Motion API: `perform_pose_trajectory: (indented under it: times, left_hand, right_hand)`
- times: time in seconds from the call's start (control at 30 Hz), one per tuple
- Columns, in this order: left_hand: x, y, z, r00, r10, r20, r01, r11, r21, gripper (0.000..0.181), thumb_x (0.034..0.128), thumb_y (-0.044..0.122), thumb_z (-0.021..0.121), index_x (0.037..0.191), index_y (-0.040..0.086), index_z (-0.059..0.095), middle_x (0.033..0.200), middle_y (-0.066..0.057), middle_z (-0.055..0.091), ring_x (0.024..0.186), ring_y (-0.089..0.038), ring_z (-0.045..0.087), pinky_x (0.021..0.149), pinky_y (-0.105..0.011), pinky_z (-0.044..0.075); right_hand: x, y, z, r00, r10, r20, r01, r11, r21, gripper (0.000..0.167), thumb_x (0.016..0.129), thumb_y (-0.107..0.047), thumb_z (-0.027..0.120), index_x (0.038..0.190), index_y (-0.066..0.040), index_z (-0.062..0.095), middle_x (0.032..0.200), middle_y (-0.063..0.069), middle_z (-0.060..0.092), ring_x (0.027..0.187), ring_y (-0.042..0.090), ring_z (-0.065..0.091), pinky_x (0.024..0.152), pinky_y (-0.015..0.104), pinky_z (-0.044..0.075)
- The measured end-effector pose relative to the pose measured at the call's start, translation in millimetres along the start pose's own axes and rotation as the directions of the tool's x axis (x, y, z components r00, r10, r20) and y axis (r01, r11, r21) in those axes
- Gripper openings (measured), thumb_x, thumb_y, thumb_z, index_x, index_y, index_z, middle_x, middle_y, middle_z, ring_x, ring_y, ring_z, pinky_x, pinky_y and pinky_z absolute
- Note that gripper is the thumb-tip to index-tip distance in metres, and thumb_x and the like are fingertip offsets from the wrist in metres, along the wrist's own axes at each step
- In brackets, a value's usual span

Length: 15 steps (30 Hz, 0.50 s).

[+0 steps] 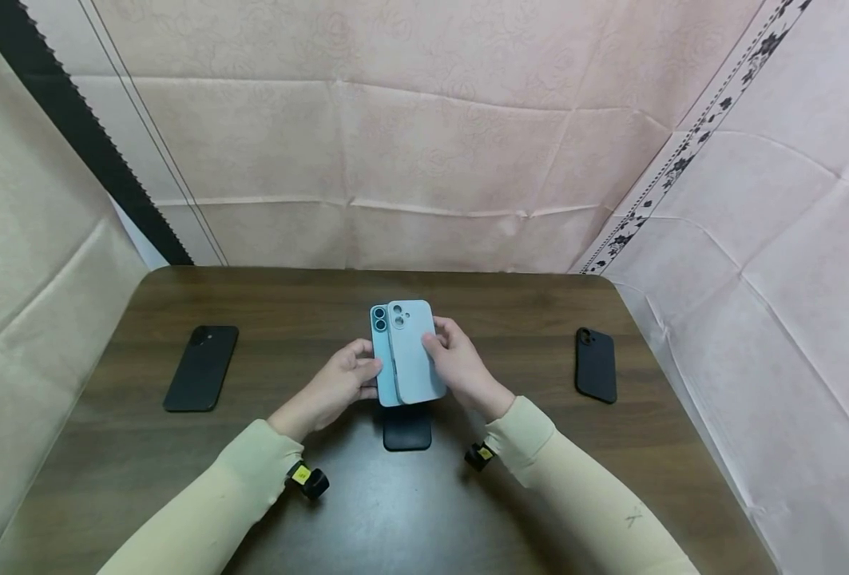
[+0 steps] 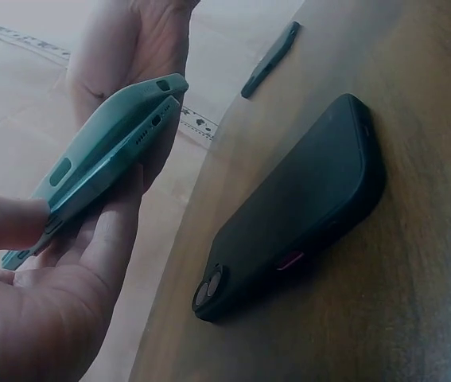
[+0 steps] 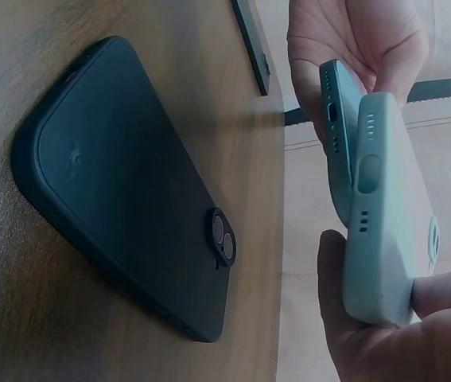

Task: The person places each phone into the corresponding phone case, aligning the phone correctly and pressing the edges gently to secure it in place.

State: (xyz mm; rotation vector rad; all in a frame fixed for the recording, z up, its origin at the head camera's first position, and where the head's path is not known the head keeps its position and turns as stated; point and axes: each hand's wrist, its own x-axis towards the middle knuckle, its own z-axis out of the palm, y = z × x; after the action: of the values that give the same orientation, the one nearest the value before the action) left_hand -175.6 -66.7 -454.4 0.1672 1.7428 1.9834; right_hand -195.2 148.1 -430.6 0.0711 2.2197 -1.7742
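Observation:
Above the middle of the table, my left hand (image 1: 334, 385) grips a light blue phone (image 1: 382, 367) by its left edge, thumb and fingers on either side. My right hand (image 1: 467, 370) pinches a pale blue phone case (image 1: 415, 363) at its right edge. The case overlaps the phone's back, offset to the right. In the right wrist view, the case's bottom cut-outs show beside the phone's charging port (image 3: 332, 112), with a wedge-shaped gap between the two. Below them on the table lies a black-cased phone (image 1: 406, 431), camera side up, partly hidden in the head view.
On the left of the wooden table (image 1: 287, 303) lies a black phone (image 1: 202, 369). A black phone case (image 1: 596, 366) lies near the right edge. Pale cloth (image 1: 431, 160) hangs behind the table and along both sides.

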Motion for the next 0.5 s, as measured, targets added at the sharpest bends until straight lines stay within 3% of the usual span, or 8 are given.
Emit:
perform_pose_trajectory:
  times: [0.5]
  left_hand:
    - [-0.4, 0.0, 0.8, 1.000, 0.012, 0.010, -0.012, 1.000, 0.004, 0.027, 0.1050, 0.014, 0.042, 0.128, 0.002, 0.042, 0.122, -0.017, 0.063, 0.100, -0.029, 0.065, 0.087, -0.041, 0.053]
  right_hand:
    - [-1.0, 1.4, 2.1, 1.000, 0.005, 0.025, -0.004, 1.000, -0.030, 0.042, 0.103, -0.032, 0.047, 0.142, -0.019, 0.037, 0.117, 0.009, 0.060, 0.111, 0.026, 0.053, 0.095, 0.052, 0.041]
